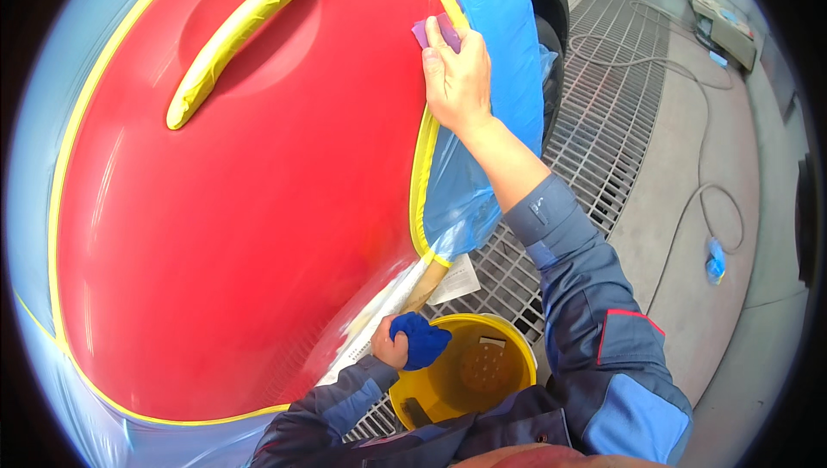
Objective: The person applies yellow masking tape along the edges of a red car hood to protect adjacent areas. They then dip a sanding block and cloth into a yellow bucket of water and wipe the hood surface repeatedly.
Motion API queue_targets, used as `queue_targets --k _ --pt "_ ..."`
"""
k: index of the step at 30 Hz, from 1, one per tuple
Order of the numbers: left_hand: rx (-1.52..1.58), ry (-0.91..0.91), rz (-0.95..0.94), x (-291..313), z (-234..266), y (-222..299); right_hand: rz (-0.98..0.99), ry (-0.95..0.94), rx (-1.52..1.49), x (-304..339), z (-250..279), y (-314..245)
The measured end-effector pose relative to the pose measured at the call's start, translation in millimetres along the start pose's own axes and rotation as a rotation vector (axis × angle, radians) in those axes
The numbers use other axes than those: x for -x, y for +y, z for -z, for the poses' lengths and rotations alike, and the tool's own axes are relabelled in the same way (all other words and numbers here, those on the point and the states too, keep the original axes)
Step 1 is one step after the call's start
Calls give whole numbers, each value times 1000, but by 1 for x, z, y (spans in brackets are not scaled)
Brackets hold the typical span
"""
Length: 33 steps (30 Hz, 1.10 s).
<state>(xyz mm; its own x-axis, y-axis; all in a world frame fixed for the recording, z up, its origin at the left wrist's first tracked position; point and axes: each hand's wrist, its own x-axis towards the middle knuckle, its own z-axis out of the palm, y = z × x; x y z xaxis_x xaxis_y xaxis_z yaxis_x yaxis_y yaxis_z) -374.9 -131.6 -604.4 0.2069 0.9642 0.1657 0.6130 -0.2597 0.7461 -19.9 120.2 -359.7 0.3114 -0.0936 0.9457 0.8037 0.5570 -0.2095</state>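
Observation:
My right hand (463, 85) reaches up to the far right edge of a red car panel (258, 227), fingers pressing a thin purple sanding sheet (450, 35) against the paint beside the yellow tape border (424, 162). Lower down, my left hand (388, 347) is closed around a crumpled dark blue cloth (419, 340), near the panel's lower right edge and over the rim of a yellow bucket (527, 356). On the panel's upper part a curved handle (250, 37) is wrapped in yellow tape. A whitish, bare-looking patch (370, 313) shows at the panel's lower right edge.
Blue masking film (504, 29) covers the area around the panel, with a dark tyre (551, 12) beyond. Underneath runs a metal floor grating (603, 98). On the right, a grey hose (706, 123) trails over the concrete to a blue-wrapped end (715, 261).

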Motion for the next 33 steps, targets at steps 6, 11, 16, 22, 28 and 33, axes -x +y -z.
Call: queue_targets --k 6,11,16,22,28,33 --pt "-27 20 -21 3 -2 -9 -96 -92 118 -9 41 -3" --pt "-136 60 -14 3 -3 10 -472 -235 -53 126 175 -111" --pt "-262 191 -488 -42 40 125 -773 -559 -188 234 251 -197" --pt "-875 943 -1129 -221 110 314 -930 -686 -233 244 248 -196" --pt "-1142 580 -1093 -340 31 379 -864 -726 -224 245 248 -194" --pt "-1082 162 -1197 -321 1 353 -878 -709 -234 244 248 -192"
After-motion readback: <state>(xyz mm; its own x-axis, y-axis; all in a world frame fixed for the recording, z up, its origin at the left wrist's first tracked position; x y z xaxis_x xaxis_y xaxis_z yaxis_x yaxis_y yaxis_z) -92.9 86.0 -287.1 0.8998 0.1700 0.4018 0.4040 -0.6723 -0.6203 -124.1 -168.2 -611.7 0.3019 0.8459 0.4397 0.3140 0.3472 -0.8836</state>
